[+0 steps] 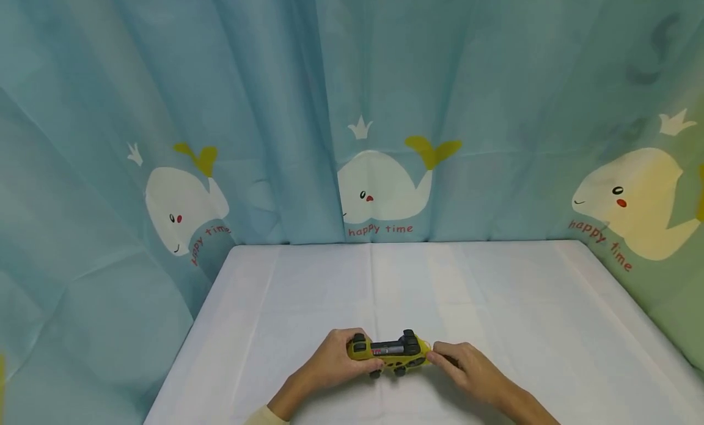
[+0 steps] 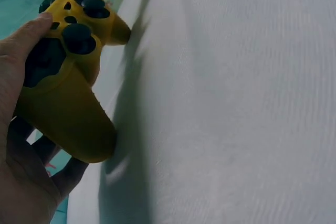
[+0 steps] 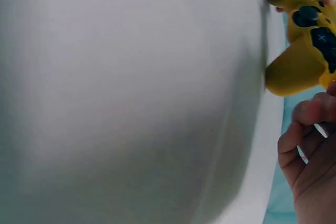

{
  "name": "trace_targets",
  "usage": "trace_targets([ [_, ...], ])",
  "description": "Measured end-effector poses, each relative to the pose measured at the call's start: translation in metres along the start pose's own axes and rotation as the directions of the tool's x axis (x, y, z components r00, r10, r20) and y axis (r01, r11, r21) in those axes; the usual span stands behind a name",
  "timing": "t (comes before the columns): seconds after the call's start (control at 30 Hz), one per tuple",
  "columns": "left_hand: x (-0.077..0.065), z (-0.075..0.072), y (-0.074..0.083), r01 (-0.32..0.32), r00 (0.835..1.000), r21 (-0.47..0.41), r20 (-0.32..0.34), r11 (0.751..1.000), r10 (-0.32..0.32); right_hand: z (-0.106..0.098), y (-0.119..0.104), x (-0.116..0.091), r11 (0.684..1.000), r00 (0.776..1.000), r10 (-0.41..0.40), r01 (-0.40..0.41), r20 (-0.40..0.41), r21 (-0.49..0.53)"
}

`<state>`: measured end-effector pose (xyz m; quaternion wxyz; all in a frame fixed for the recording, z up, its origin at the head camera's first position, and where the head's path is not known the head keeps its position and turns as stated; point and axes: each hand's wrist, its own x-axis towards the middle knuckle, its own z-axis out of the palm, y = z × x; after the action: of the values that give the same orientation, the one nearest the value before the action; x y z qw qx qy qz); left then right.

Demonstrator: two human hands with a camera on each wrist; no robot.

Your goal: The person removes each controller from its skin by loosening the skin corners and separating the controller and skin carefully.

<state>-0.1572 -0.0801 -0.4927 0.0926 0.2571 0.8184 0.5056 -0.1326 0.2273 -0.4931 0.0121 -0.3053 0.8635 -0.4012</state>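
A black game controller (image 1: 389,348) in a yellow, rubber-like cover (image 2: 67,121) is held on its edge, low over the white table. My left hand (image 1: 340,362) grips one end, its thumb lying across the controller's face near the directional pad. At the opposite end, my right hand (image 1: 472,371) pinches the edge of the yellow cover between thumb and fingers. The thumbsticks and the button side show in the left wrist view. In the right wrist view, the right hand's curled fingers (image 3: 308,113) meet the yellow edge, partly cut off by the frame.
A white cloth (image 1: 506,296) covers the table. Blue-green curtains (image 1: 495,107) printed with whales hang around its back and sides. The controller casts a shadow (image 2: 126,182) on the cloth.
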Motion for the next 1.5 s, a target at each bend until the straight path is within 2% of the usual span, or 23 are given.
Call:
trace_targets([
  [0.1, -0.001, 0.002, -0.001, 0.011, 1.0, -0.009, -0.007, 1.0, -0.011, -0.004, -0.004, 0.003, 0.994, 0.995, 0.069, -0.074, 0.073, 0.076],
  [0.17, -0.002, 0.003, -0.002, 0.012, 1.0, -0.013, -0.006, 1.0, -0.012, -0.007, -0.008, 0.004, 0.989, 0.99, 0.108, -0.117, 0.096, 0.091],
  [0.33, 0.0, 0.004, 0.0, -0.031, 0.999, -0.032, -0.022, 0.999, 0.031, -0.013, -0.019, 0.009, 0.982, 0.981, 0.19, -0.19, 0.037, -0.004],
  [0.43, 0.0, 0.005, 0.0, -0.038, 0.999, -0.038, -0.028, 0.999, 0.037, -0.014, -0.021, 0.014, 0.982, 0.98, 0.186, -0.184, 0.069, -0.032],
  [0.57, -0.004, 0.006, -0.001, -0.02, 0.999, -0.043, -0.026, 0.999, 0.019, -0.012, -0.017, 0.018, 0.983, 0.976, 0.102, -0.129, 0.193, 0.133],
  [0.67, -0.007, 0.007, -0.003, -0.013, 0.999, -0.052, -0.036, 0.999, 0.011, -0.009, -0.008, 0.018, 0.944, 0.973, 0.053, -0.121, 0.224, 0.305],
  [0.73, -0.009, 0.008, -0.004, -0.007, 0.999, -0.057, -0.038, 0.998, 0.005, -0.007, -0.002, 0.017, 0.914, 0.97, 0.047, -0.138, 0.237, 0.383],
  [0.8, -0.01, 0.009, -0.004, -0.007, 0.999, -0.062, -0.037, 0.998, 0.005, -0.006, 0.004, 0.016, 0.885, 0.967, 0.056, -0.164, 0.25, 0.435],
  [0.87, -0.009, 0.011, -0.004, -0.007, 0.999, -0.068, -0.039, 0.998, 0.004, -0.006, 0.009, 0.016, 0.873, 0.964, 0.073, -0.185, 0.254, 0.452],
  [0.93, -0.008, 0.012, -0.004, 0.001, 0.999, -0.092, -0.041, 0.996, -0.005, -0.005, 0.01, 0.016, 0.884, 0.971, 0.094, -0.183, 0.22, 0.431],
  [1.07, -0.005, 0.013, -0.001, 0.045, 0.998, -0.219, -0.035, 0.975, -0.054, -0.004, 0.003, 0.016, 0.924, 0.984, 0.179, -0.177, 0.026, 0.34],
  [1.17, -0.004, 0.013, -0.001, 0.073, 0.997, -0.309, -0.015, 0.948, -0.082, 0.001, -0.008, 0.017, 0.934, 0.961, 0.235, -0.183, -0.142, 0.306],
  [1.23, -0.004, 0.013, 0.0, 0.081, 0.996, -0.333, -0.005, 0.939, -0.088, 0.004, -0.015, 0.018, 0.943, 0.947, 0.231, -0.163, -0.222, 0.289],
  [1.3, -0.003, 0.013, 0.0, 0.081, 0.996, -0.337, -0.002, 0.938, -0.087, 0.006, -0.019, 0.02, 0.97, 0.945, 0.164, -0.103, -0.284, 0.219],
  [1.37, -0.003, 0.013, 0.001, 0.083, 0.996, -0.336, 0.004, 0.938, -0.087, 0.008, -0.023, 0.023, 0.991, 0.948, 0.086, -0.049, -0.305, 0.127],
  [1.5, 0.001, 0.011, 0.002, 0.078, 0.997, -0.315, 0.018, 0.946, -0.076, 0.009, -0.03, 0.031, 0.997, 0.97, -0.065, 0.053, -0.235, -0.058],
])
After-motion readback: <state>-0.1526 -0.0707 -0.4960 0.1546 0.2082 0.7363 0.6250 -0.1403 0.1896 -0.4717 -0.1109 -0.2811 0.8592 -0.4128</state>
